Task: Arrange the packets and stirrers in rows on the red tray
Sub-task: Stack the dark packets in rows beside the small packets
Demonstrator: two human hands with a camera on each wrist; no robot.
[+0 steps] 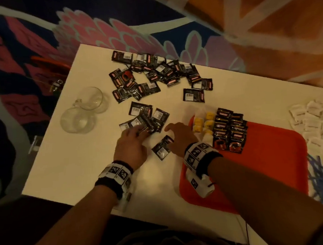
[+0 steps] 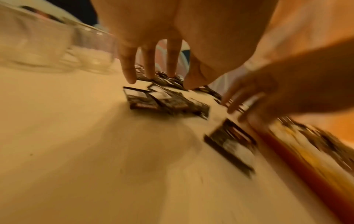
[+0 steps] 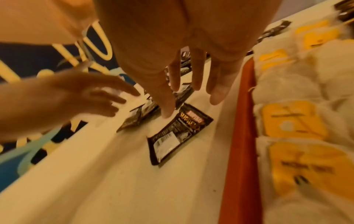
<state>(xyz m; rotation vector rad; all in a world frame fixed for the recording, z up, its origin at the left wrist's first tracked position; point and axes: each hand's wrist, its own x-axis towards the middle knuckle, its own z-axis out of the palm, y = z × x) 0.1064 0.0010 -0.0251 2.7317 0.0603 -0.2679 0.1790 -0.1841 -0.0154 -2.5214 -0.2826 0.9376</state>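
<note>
Your right hand [image 1: 178, 138] is spread over a single black foil coffee packet [image 1: 163, 147] on the white table [image 1: 80, 164], just left of the red plastic tray [image 1: 262, 173]; the fingers are straight and hold nothing, the thumb tip touching the packet. Your left hand [image 1: 132, 146] lies flat, fingers extended onto a small cluster of black packets [image 1: 147, 119]. On the tray stand rows of yellow-and-white sachets [image 1: 203, 124] and black packets [image 1: 230, 130]. Farther off lies a loose heap of black packets [image 1: 160, 71].
</note>
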